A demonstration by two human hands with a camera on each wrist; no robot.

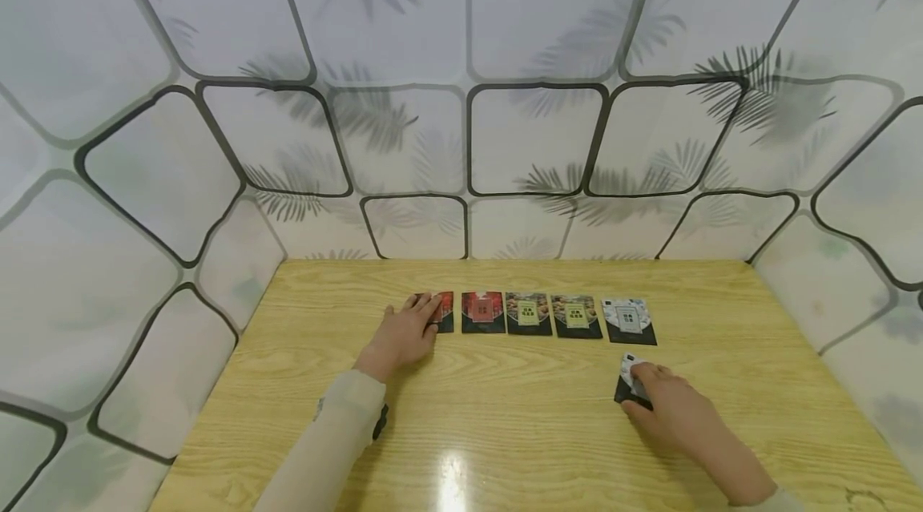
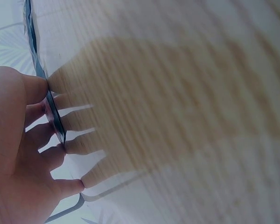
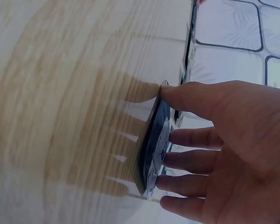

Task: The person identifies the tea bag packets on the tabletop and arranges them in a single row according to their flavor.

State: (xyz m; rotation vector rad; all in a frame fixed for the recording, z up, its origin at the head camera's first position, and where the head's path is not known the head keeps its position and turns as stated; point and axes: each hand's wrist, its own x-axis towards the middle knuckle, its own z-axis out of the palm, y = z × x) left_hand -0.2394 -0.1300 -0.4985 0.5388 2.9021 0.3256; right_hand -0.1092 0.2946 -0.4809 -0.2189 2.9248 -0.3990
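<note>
In the head view, flat printed sachets form a row on the wooden table. My left hand (image 1: 404,332) rests with spread, straight fingers on the leftmost red and black sachet (image 1: 445,312), covering much of it; the left wrist view shows that sachet's thin edge (image 2: 56,116) under the fingertips. Close in front of the row's right end, my right hand (image 1: 674,404) holds a white and black sachet (image 1: 627,380). In the right wrist view this sachet (image 3: 154,144) is tilted and slightly bowed, thumb at one corner and fingers along its printed face.
Rightward in the row come another red sachet (image 1: 483,312), two yellow-labelled sachets (image 1: 529,314) and a white and black one (image 1: 630,321). The wooden table (image 1: 505,432) meets a patterned fabric wall (image 1: 519,227) at the back, with similar walls on both sides.
</note>
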